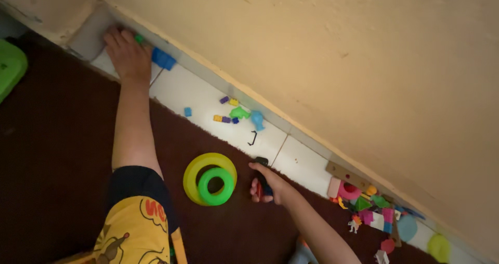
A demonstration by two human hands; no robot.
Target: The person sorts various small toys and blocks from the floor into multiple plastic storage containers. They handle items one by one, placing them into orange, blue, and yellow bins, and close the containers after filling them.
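Hands, two, on a floor of dark brown carpet edged by white tile along a cream wall. Left hand, upper left of frame, lies palm down on the tile at the wall's foot, fingers spread over a small green piece that shows at the fingertips; whether it grips it cannot be told. Blue block lies just beside that hand, to its right. Right hand, lower centre, is curled shut around a small dark toy with a red part, at the carpet's edge. Yellow ring with green ring on it lies left of that hand. Small blocks scattered on tile at centre; toy pile at lower right.
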